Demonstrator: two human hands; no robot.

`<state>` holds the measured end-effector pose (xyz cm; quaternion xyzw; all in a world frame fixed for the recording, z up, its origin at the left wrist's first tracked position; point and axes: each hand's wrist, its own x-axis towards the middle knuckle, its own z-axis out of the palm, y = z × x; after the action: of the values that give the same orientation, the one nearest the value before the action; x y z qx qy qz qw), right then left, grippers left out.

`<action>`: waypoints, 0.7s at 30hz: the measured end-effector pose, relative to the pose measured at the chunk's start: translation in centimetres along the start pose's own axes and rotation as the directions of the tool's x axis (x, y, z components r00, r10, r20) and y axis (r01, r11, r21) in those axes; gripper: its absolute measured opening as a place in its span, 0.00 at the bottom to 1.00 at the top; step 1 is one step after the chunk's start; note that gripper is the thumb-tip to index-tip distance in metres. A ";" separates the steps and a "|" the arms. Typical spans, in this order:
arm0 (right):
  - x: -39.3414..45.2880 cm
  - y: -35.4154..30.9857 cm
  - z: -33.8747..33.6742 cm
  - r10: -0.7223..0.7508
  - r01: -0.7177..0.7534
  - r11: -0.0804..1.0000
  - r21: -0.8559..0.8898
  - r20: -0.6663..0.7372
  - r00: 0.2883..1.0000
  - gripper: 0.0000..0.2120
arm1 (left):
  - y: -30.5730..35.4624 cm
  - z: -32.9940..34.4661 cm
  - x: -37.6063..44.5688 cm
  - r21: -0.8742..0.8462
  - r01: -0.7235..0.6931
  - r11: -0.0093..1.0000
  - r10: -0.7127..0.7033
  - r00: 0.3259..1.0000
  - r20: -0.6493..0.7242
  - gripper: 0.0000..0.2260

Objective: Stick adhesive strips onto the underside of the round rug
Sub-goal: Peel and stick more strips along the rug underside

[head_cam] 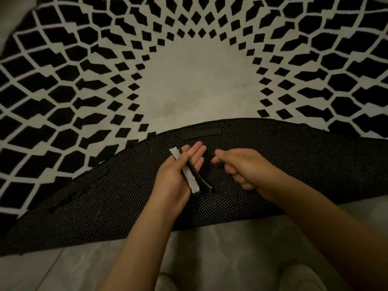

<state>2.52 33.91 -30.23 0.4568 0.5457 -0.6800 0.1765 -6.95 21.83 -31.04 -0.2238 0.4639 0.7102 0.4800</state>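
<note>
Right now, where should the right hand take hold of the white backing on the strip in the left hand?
Pinch the white backing at its far end, coming from the right. That end sticks out past the left hand's fingertips, apparently lifted off the dark strip. The right hand waits close by.

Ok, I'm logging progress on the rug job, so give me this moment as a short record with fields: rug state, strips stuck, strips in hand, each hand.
rug: round rug, near edge folded over, dotted underside facing up
strips stuck: two dark strips on the underside, one near the fold's middle, one to the left
strips in hand: strips with white backing, exact count unclear
left hand: holds the strips, fingers mostly straight
right hand: loosely curled, holding nothing, apart from the strips
floor: pale, under the rug
</note>
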 end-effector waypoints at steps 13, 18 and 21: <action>-0.9 0.5 1.5 -0.105 0.124 0.973 -0.195 0.104 0.989 0.10 | 0.6 -0.6 0.3 -0.014 -0.090 0.996 0.087 0.985 -0.149 0.14; -0.4 1.6 0.7 -0.295 0.284 0.903 -0.323 0.014 0.955 0.06 | 0.7 -1.3 -0.4 0.419 -0.141 0.897 0.250 0.944 -0.216 0.09; -0.3 1.9 0.5 -0.417 0.331 0.796 -0.506 -0.064 0.907 0.06 | 0.7 -0.9 -1.3 0.546 -0.190 0.816 0.271 0.960 -0.072 0.05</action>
<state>3.87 32.71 -31.16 0.3375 0.7908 -0.5010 0.0991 -7.15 20.31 -30.13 -0.0750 0.7003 0.5877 0.3982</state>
